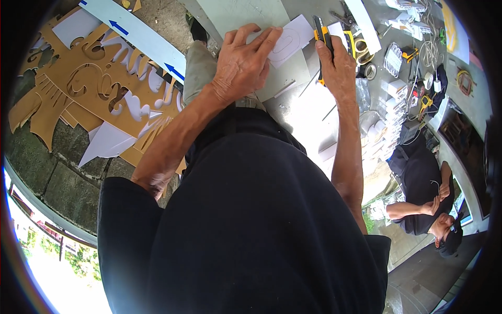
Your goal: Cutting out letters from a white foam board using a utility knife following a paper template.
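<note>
A white sheet with a rounded outline drawn on it lies on a pale green board on the work table. My left hand rests on the sheet's left side, its index and middle fingers stretched over the surface and the others partly bent. Right of the sheet, my right hand is closed around a yellow and black utility knife. The knife stands apart from the drawn outline. My palm hides part of its body, and whether its blade is out cannot be made out.
Rolls of tape, pliers and coiled cable lie right on the table. At left are brown cut-out sheets and a pale strip with blue arrows. A co-worker at right holds a thin wire.
</note>
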### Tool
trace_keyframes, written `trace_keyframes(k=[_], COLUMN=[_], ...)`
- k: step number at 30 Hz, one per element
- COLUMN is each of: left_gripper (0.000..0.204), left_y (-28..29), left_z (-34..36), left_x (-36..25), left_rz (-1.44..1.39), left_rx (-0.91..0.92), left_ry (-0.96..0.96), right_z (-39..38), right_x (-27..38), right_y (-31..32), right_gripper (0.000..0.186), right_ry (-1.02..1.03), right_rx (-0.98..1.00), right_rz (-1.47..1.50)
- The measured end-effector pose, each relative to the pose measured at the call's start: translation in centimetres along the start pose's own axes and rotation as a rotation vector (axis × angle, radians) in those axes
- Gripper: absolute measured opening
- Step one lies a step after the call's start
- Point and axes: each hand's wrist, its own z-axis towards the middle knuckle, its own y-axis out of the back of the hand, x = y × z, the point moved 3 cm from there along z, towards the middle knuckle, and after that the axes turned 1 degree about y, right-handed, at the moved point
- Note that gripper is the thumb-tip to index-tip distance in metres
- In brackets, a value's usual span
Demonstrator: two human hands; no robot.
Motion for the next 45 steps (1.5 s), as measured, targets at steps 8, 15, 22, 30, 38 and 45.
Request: trace_keyframes(k=[8, 15, 22, 30, 38, 45], left_gripper=[0.057, 0.047, 0.042, 0.044, 0.043, 0.043], left_y=[1.0, 2.7, 1.4, 3.3, 2.8, 1.7], left_z=[-1.0, -1.6, -2.2, 0.9, 0.6, 1.4], left_x=[2.1, 0.6, 1.8, 1.6, 2.9, 3.8], left_rz=[-0.027, 0.016, 0.079, 0.140, -0.005, -0.061], left_rx=[-0.216, -0.132, -0.041, 0.108, 0.173, 0.175], left_ry=[0.152, 0.156, 0.126, 0.097, 0.085, 0.071], right_z=[-3.9, -6.5, -7.2, -5.7, -3.8, -3.2], right_x=[2.1, 2.2, 2.8, 3.7, 2.7, 2.6], right_y=[-1.2, -2.6, -3.2, -2.2, -2.6, -2.7], right_gripper=[0.027, 0.024, 0.021, 0.021, 0.024, 0.025], right_ry=[-0.032, -0.117, -0.063, -0.037, 0.081, 0.118], right_rx=[0.119, 0.043, -0.084, 0.150, 0.267, 0.289], right_rz=[0.079, 0.220, 0.187, -0.114, -0.245, -0.253])
